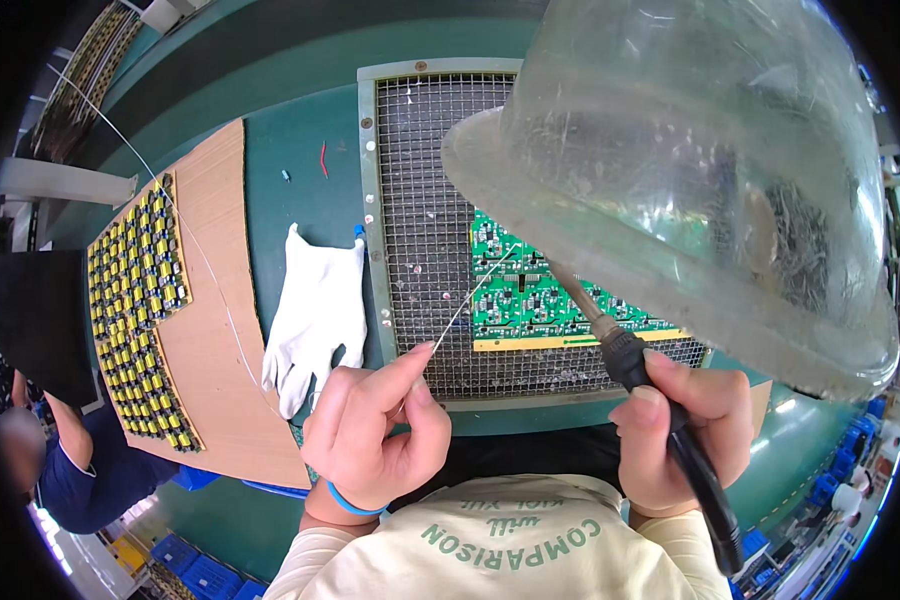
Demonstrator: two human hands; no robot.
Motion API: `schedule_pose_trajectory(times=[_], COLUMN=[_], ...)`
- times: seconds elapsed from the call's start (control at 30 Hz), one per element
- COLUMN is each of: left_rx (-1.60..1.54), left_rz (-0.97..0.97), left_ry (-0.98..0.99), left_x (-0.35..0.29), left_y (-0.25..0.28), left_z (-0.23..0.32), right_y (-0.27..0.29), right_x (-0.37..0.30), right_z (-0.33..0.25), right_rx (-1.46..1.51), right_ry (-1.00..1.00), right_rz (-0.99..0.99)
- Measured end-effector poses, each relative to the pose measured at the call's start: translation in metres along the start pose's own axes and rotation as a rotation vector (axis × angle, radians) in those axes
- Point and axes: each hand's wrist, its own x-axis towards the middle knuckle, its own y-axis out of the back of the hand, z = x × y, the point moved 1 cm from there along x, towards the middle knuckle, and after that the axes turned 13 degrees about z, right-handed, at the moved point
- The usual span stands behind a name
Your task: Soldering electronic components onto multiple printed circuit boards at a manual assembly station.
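My left hand (375, 430), with a blue band at the wrist, pinches a thin strand of solder wire (462, 308) between thumb and fingers. The wire's far end lies over a panel of green circuit boards (530, 310) with a yellow strip along its near edge. A soldering iron (625, 355) with a black grip is in my right hand (695, 430). Its metal tip points at the panel, close to the wire's end; I cannot tell if they touch. Beneath the panel is a wire-mesh grid in a metal frame (420, 398). A clear fume hood (670, 150) hides the panel's far right part.
Left of the grid lies a white glove (315, 310). Beyond it, a cardboard sheet (220, 260) carries boards with yellow components (135, 270). The solder wire trails across that sheet. A red scrap (323, 160) lies on the green table. Another person (80, 460) sits at far left.
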Motion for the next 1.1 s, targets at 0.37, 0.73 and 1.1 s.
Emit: schedule_pose_trajectory(times=[0.37, 0.73, 1.1], left_rx=[0.064, 0.054, 0.077], left_rz=[0.110, 0.083, 0.065], left_ry=[-0.057, -0.031, 0.014], left_x=[-0.002, -0.001, 0.000], left_y=[0.001, -0.004, -0.004], left_z=[-0.006, -0.002, 0.000], right_y=[0.066, 0.075, 0.034], right_x=[0.033, 0.024, 0.009], right_z=[0.106, 0.142, 0.067], right_rx=[0.294, -0.108, 0.233], right_ry=[0.006, -0.066, -0.009], right_rz=[0.617, 0.537, 0.406])
